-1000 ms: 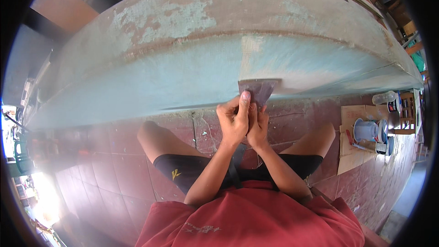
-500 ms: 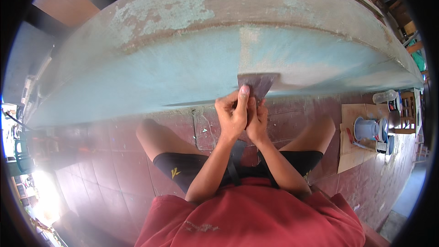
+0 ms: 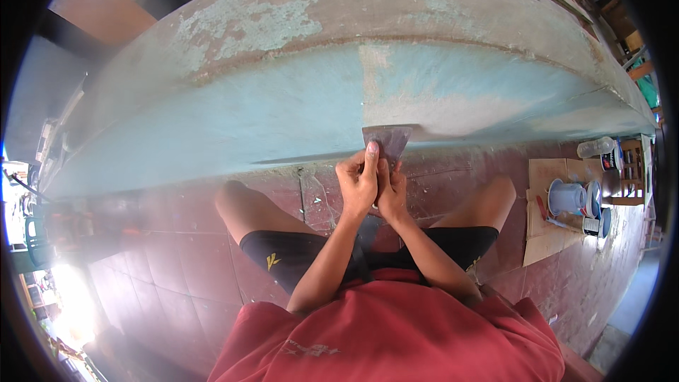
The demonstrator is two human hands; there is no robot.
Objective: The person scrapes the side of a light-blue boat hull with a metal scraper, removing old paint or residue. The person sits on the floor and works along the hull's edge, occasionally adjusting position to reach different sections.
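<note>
The scraper (image 3: 396,140) was low on the wall (image 3: 283,110), its wide edge turned toward the surface; whether that edge pressed or only hovered could not be told. Both hands were closed on its narrow end: the left hand (image 3: 358,185) had its thumb laid up along the blade, and the right hand (image 3: 392,199) was curled right beside it, some fingers hidden.

That double hold seemed sound, since the thumb could steady the blade while the other hand backed it. A clean stroke probably called for a shallow angle to the wall, the whole edge flat and the pressure even; a tipped corner might have gouged the surface. Short, overlapping passes from the pale patch (image 3: 460,113) into the blue paint (image 3: 318,88) looked safest.
</note>
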